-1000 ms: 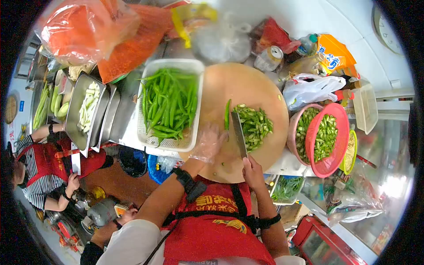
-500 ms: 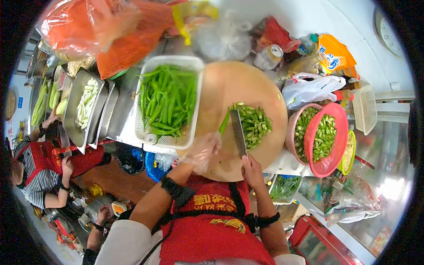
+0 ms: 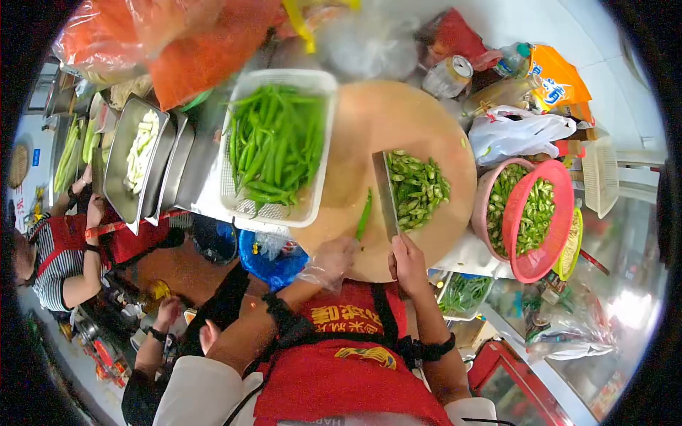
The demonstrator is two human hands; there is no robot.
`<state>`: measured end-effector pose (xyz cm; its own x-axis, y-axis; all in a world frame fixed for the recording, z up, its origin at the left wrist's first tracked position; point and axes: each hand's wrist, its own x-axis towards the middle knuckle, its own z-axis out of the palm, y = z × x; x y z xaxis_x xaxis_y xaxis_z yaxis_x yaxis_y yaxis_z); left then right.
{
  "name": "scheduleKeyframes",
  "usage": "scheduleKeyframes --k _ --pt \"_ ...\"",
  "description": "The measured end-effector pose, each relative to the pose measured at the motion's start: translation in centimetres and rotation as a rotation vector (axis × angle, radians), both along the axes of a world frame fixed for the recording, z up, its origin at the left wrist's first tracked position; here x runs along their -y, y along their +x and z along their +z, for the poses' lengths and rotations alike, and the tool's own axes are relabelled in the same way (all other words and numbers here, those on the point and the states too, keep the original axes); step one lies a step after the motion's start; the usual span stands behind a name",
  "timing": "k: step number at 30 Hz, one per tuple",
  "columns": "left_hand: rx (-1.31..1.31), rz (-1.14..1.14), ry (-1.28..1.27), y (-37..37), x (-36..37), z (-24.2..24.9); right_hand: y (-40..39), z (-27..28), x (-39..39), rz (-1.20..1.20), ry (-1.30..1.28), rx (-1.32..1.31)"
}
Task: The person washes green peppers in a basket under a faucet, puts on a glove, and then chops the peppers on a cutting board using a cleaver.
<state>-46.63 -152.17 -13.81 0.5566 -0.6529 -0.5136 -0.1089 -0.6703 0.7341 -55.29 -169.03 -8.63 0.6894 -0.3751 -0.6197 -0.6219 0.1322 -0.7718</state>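
My right hand (image 3: 408, 264) grips the handle of a cleaver (image 3: 386, 192), its blade standing on the round wooden cutting board (image 3: 440, 248). Right of the blade lies a pile of chopped green chili peppers (image 3: 418, 190). One long green chili pepper (image 3: 365, 214) rests on the board left of the cleaver. Just below it is my left hand (image 3: 332, 261), in a clear plastic glove. Blur smears its fingers, so their grip cannot be made out. Whole green chili peppers (image 3: 273, 145) fill a white plastic basket (image 3: 278, 219) at the board's left.
A pink bowl (image 3: 480, 213) and a red bowl (image 3: 568, 213) with chopped peppers stand right of the board. Metal trays (image 3: 153, 174) are at left. Bags, a can (image 3: 450, 76) and bottles crowd the back. A co-worker in a striped shirt (image 3: 60, 245) stands at far left.
My left hand has moved down and left, away from the pepper's middle. The pepper now lies lower on the board. The view has shifted slightly. My right hand still holds the cleaver.
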Motion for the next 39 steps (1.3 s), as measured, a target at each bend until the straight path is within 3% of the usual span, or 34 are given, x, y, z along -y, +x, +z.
scheduleKeyframes --k 3,5,15,18,20,26,29,32,36,39 --pt "-0.090 0.061 0.102 -0.5 0.2 -1.8 0.0 -0.3 0.2 0.003 0.026 -0.027" --pt "0.038 0.128 -0.029 -1.3 0.0 -3.5 0.2 -0.5 0.4 0.033 0.039 -0.050" --pt "0.186 0.058 -0.023 -0.4 0.2 -1.6 0.9 -0.8 -0.2 0.092 -0.031 -0.076" --pt "0.160 0.048 -0.004 -0.7 -0.3 -2.1 0.9 -0.3 -0.4 0.093 -0.019 -0.070" --pt "-0.001 0.093 0.109 -0.6 0.1 -2.3 0.6 -0.7 -0.4 0.074 -0.010 -0.052" --pt "0.126 0.090 0.086 -0.8 0.3 -4.2 0.6 0.1 -0.7 0.007 0.108 -0.062" --pt "0.052 0.066 0.000 -0.8 0.3 -5.2 0.4 -0.2 -0.8 -0.021 0.069 0.021" --pt "-0.035 0.177 -0.019 -0.7 0.8 -4.8 0.8 -1.1 -0.5 0.046 0.047 -0.019" --pt "0.038 0.109 -0.018 0.1 1.2 -2.8 0.3 -0.4 -1.2 0.013 0.063 0.016" --pt "-0.092 0.185 0.007 0.4 2.1 -2.1 -0.2 -1.4 -0.8 0.007 0.057 -0.017"
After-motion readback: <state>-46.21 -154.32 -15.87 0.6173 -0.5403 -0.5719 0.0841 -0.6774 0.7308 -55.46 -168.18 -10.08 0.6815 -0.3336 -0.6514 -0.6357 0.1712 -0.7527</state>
